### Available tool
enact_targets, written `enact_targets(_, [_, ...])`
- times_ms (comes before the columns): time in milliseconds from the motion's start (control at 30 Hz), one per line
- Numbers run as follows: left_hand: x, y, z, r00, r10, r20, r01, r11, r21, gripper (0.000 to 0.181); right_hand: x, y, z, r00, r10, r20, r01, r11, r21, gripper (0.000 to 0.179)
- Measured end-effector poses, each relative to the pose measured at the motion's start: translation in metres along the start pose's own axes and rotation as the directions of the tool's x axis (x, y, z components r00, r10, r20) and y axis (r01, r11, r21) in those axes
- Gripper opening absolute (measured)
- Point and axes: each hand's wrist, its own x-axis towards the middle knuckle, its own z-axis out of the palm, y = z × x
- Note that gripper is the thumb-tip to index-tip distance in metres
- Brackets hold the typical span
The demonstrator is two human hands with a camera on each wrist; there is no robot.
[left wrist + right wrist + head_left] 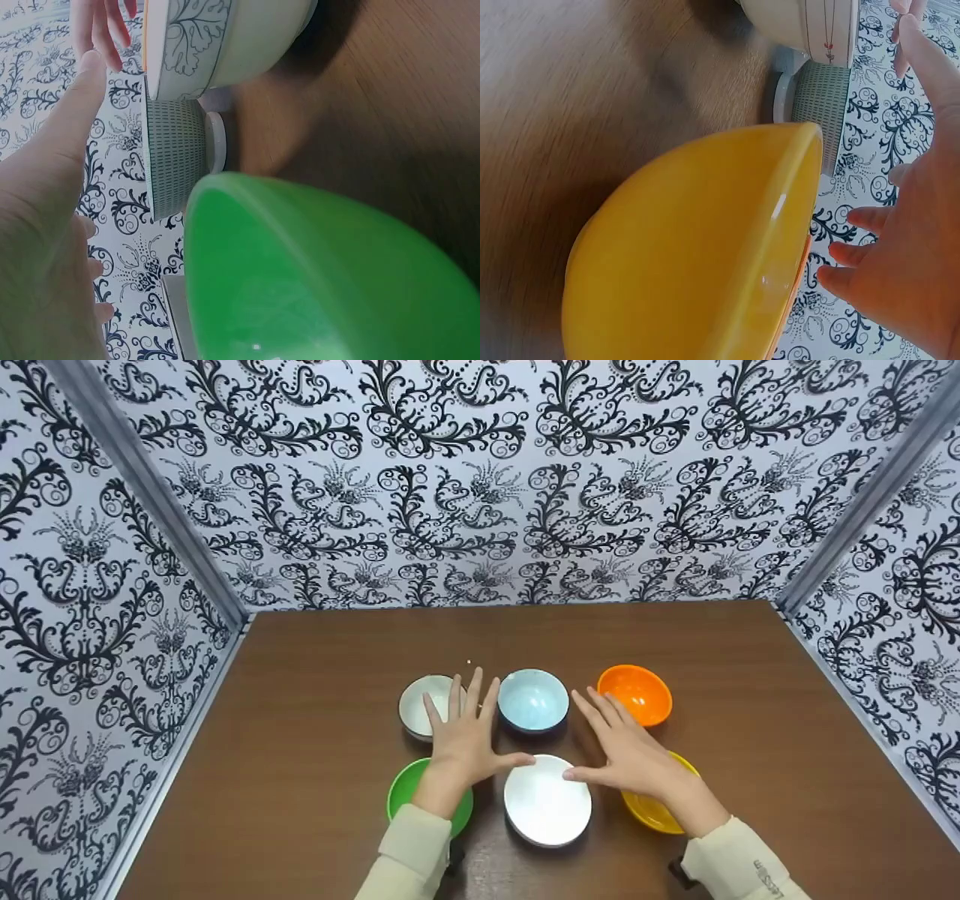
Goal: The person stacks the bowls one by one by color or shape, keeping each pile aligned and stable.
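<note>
Both hands hover over bowls on a brown table with their fingers spread, holding nothing. The left hand [461, 742] reaches above the green bowl [405, 791] and the grey-white bowl [420, 709]. Over the yellow bowl [651, 810] passes the right hand [630, 750], its fingertips near the orange bowl [637, 694]. Both thumbs point inward above the white bowl [547, 806]. Behind that one stands a pale blue bowl [532, 701]. In the left wrist view the white bowl [187, 45] shows a leaf pattern on its outside.
Patterned black-and-white walls [480, 510] enclose the table [300, 735] at the back and both sides. Grey strips [150, 472] run along the wall corners. A tiny white speck [469, 661] lies behind the bowls.
</note>
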Motion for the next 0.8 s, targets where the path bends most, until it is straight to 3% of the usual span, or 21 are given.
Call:
enact_targets(400, [0.0, -0.001, 0.001, 1.0, -0.004, 0.004, 0.004, 1.0, 0.01, 0.128, -0.005, -0.006, 0.003, 1.0, -0.009, 0.025, 0.008, 1.0, 0.011, 0.115])
enact_targets(800, [0.0, -0.003, 0.006, 1.0, -0.01, -0.006, 0.01, 1.0, 0.004, 0.13, -0.012, -0.01, 0.007, 1.0, -0.031, -0.004, 0.031, 0.999, 0.04, 0.114])
